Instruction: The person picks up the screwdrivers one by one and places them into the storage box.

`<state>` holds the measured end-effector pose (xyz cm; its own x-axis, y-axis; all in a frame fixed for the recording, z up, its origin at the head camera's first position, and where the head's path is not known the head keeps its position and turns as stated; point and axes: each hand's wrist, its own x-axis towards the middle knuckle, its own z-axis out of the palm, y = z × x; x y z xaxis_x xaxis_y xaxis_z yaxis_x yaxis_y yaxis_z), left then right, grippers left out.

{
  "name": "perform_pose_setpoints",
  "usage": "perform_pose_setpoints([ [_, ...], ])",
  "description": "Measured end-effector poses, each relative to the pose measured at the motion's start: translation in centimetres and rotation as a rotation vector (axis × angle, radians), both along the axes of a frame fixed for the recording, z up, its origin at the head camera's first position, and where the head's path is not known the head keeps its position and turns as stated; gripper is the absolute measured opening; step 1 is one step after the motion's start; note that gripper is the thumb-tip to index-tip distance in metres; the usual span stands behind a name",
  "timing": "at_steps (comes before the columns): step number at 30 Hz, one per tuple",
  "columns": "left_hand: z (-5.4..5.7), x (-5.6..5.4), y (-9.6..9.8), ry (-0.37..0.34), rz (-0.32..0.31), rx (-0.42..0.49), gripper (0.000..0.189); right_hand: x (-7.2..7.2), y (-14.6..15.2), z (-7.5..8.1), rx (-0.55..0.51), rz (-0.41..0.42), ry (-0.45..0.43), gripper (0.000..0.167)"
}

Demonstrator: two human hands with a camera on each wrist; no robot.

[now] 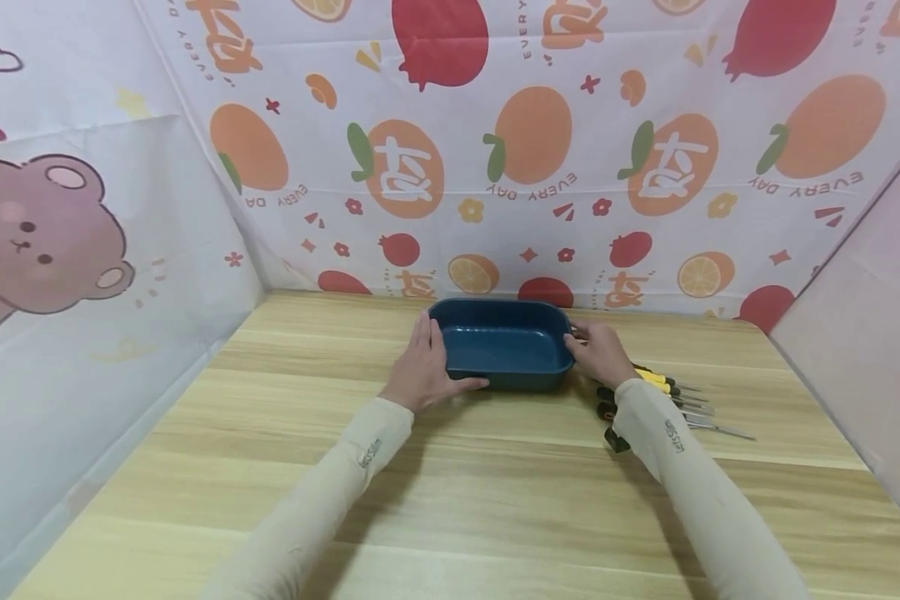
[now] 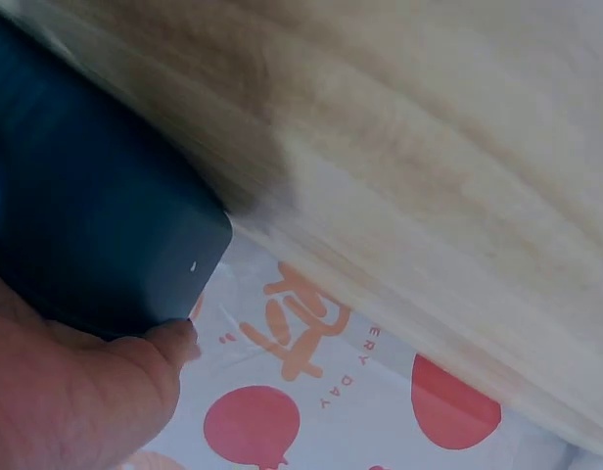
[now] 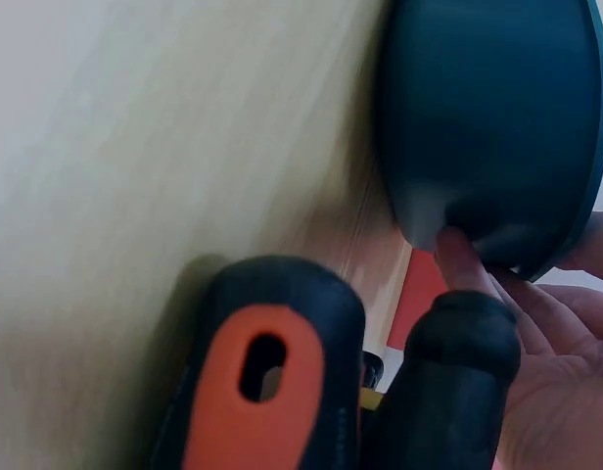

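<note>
A dark blue oblong dish (image 1: 510, 381) with rounded corners and nothing in it stands near the back of the wooden table, between both hands. My left hand (image 1: 423, 371) lies against its left end, the straight fingers along the outer wall and the thumb stretched along the front. At the right end my right hand (image 1: 600, 350) pinches the rim, thumb on top and fingers on the outside. In the right wrist view, a fingertip touches the outer wall of the dish (image 3: 487, 117). The left wrist view has the fingers at the rim beside one corner.
Several hand tools (image 1: 656, 382) with yellow and black handles and metal shafts lie under and beside the right forearm. An orange and black handle (image 3: 257, 382) is close to the right wrist camera. A fruit-printed cloth (image 1: 450, 192) hangs behind the table (image 1: 457, 500).
</note>
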<state>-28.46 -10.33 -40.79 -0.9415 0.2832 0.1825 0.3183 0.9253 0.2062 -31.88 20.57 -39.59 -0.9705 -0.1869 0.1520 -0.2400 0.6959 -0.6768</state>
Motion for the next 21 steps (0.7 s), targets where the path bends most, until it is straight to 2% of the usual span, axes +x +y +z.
perform_pose_setpoints([
  [5,0.1,-0.1,0.1,-0.005,-0.005,0.002,0.134,0.0,1.0,0.2,0.008,0.031,0.005,0.047],
  [9,0.3,-0.2,0.1,-0.021,-0.013,-0.001,0.132,-0.1,3.2,0.8,0.05,0.024,0.008,0.044],
  [15,0.3,-0.4,-0.2,-0.015,-0.028,-0.048,0.129,-0.3,7.4,1.0,0.226,0.011,-0.024,0.034],
  [21,0.2,-0.5,-0.2,0.014,-0.058,-0.056,0.128,0.0,10.7,0.3,0.355,0.057,-0.095,0.025],
])
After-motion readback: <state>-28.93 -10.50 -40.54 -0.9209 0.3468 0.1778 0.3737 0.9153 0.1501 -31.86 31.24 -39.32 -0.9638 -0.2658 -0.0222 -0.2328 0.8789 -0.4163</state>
